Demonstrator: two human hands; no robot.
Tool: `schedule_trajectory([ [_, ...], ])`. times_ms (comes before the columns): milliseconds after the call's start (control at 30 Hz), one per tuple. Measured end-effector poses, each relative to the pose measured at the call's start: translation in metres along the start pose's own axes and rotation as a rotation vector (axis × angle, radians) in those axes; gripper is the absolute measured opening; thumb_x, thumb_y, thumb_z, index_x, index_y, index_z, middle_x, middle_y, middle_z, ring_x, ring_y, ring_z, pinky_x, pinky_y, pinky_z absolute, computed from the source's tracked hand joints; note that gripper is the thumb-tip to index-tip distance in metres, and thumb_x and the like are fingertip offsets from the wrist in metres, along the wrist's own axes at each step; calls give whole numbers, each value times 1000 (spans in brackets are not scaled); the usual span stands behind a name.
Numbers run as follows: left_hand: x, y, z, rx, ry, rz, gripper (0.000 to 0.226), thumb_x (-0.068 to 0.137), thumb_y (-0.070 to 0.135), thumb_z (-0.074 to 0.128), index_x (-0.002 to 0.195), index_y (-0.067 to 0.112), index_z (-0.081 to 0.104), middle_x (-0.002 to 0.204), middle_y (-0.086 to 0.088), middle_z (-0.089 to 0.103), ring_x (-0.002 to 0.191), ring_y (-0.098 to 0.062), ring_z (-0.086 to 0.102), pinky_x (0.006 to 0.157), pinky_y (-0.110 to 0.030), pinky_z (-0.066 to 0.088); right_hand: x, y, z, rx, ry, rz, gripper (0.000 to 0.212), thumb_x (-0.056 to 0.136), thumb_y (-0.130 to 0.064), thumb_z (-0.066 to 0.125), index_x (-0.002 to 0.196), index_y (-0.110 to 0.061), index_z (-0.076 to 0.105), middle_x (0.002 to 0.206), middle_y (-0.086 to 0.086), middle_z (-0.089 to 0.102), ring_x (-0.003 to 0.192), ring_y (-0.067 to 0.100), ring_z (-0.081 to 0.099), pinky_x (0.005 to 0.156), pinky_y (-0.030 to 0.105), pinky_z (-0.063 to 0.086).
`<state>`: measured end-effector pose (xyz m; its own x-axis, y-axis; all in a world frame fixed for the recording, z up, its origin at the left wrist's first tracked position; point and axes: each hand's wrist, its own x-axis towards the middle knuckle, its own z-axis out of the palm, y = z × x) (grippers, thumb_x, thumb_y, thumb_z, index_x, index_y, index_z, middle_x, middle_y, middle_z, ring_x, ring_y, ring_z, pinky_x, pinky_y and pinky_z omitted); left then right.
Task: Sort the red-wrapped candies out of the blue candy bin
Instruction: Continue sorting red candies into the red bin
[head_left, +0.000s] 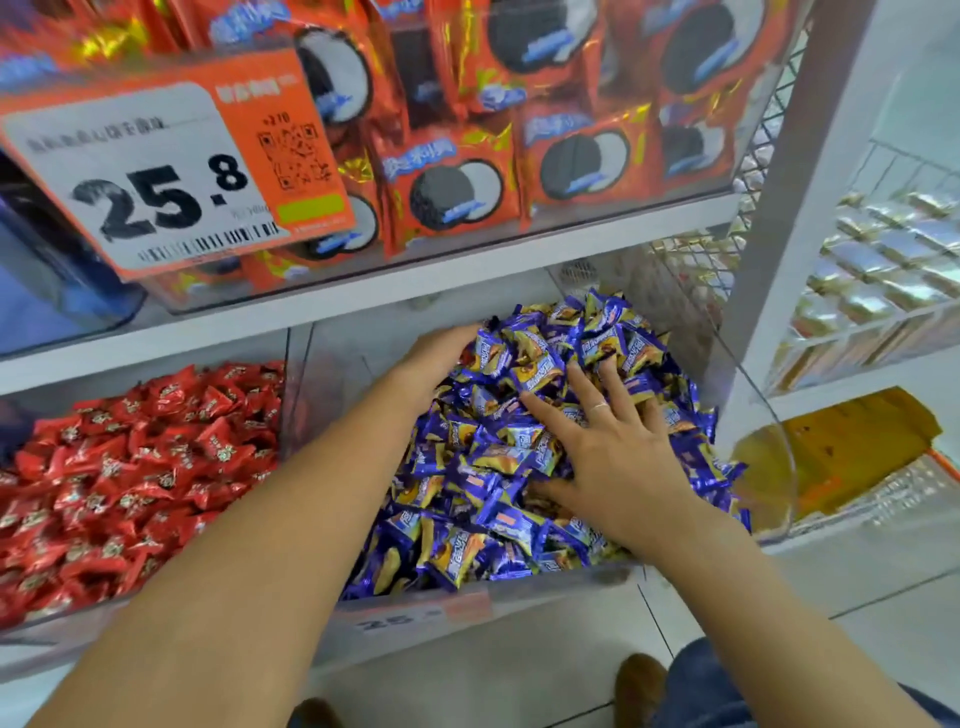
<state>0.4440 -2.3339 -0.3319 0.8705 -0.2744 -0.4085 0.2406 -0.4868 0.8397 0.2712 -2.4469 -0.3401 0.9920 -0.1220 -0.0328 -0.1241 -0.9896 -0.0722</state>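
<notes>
In the clear blue candy bin, blue-wrapped candies lie heaped; the right hand presses flat on them, fingers spread, while the left hand digs in behind, fingers buried, grip unclear; a red-wrapped candy peeks beside it

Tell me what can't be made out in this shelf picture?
- Left hand, head view: fingertips buried in the blue-and-gold wrapped candies; whether they hold anything is hidden.
- Red candy among the blue ones: only a red sliver beside that hand, mostly covered.
- Small text on the orange price card: blurred.
- Clear plastic bin: its bottom is covered by candies.
</notes>
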Motion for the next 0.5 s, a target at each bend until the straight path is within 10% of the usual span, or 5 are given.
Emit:
schedule_trajectory([
  [267,-24,14,12,82,-172,28,56,91,58,47,140,34,43,151,3,34,139,-21,30,110,-40,23,4,-5,-6,34,-84,11,80,90,-59,46,148,-45,-7,158,6,-18,143,35,-21,113,58,4],
  [500,-33,5,9,-123,-153,97,41,57,56,72,90,31,73,114,-1,68,110,-23,60,104,-45,42,5,-2,-17,160,-122,18,74,86,-53,57,148,-40,17,159,7,-2,145,31,-16,114,57,4],
])
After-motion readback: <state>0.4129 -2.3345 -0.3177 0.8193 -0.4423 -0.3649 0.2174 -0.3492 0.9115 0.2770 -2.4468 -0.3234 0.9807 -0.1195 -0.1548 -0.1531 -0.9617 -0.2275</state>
